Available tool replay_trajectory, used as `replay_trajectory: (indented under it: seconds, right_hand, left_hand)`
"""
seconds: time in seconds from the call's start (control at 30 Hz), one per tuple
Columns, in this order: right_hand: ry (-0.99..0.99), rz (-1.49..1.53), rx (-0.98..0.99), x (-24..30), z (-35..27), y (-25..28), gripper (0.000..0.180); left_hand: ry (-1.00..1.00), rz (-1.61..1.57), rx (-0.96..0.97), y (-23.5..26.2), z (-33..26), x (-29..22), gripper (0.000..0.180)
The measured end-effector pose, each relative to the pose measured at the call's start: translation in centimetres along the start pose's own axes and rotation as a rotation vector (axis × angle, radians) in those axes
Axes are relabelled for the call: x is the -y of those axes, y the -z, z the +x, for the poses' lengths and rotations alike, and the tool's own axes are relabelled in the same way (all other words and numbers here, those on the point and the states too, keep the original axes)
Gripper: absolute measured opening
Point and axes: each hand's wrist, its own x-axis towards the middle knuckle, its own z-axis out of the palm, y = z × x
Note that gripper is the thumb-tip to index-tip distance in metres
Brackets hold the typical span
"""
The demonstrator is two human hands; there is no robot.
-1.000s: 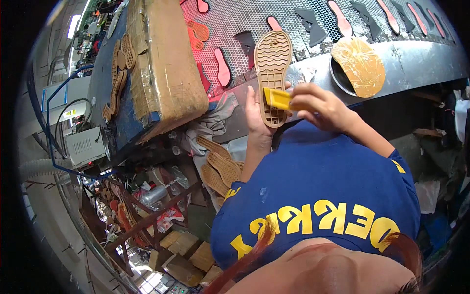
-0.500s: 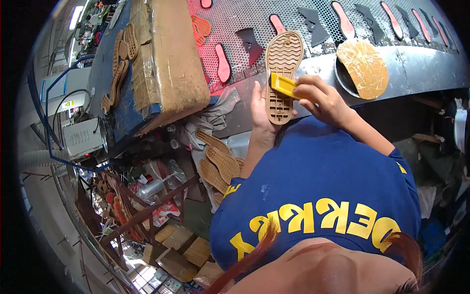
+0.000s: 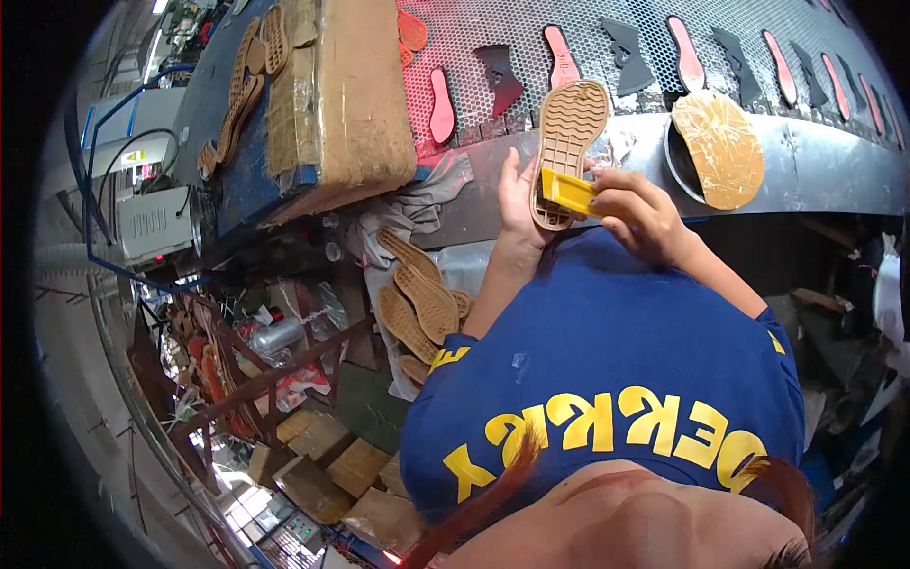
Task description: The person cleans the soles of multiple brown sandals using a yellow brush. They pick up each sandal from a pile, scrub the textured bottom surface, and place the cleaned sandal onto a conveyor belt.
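My left hand (image 3: 518, 204) holds a tan, ridged shoe sole (image 3: 574, 112) from below, with the fingers behind its left and lower edge. The sole is tilted, its wavy tread and square grid facing up. In the fingers of my right hand (image 3: 648, 216) is a yellow plastic hand tool (image 3: 572, 192), block-shaped with a hollowed face. One end of the tool lies over the lower half of the sole. Whether it presses on the surface I cannot tell. Several more tan soles (image 3: 427, 302) lie in a pile to the left of my left forearm.
Ahead runs a perforated conveyor (image 3: 607, 100) bearing pink insoles (image 3: 687, 55) and black cut pieces (image 3: 627, 57). A round pot (image 3: 681, 161) with a tan sole-shaped board (image 3: 722, 150) on it sits on the metal edge. A taped cardboard box (image 3: 355, 104) and a grey cloth (image 3: 441, 194) are at left.
The yellow tool has moved down the sole toward its lower end. In the picture, sole and hands sit slightly further right, and the whole view has shifted a little.
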Motion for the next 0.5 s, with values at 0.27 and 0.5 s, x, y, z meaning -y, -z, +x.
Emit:
replay_trajectory:
  seconds: [0.27, 0.5]
  right_hand:
    - [-0.013, 0.076, 0.082, 0.4, -0.5, -0.3, 0.02]
    - [0.01, 0.119, 0.13, 0.2, -0.4, 0.3, 0.023]
  left_hand:
    - [0.02, -0.097, 0.181, 2.2, 0.1, -0.1, 0.084]
    - [0.1, -0.045, 0.144, 1.4, 0.2, -0.8, 0.084]
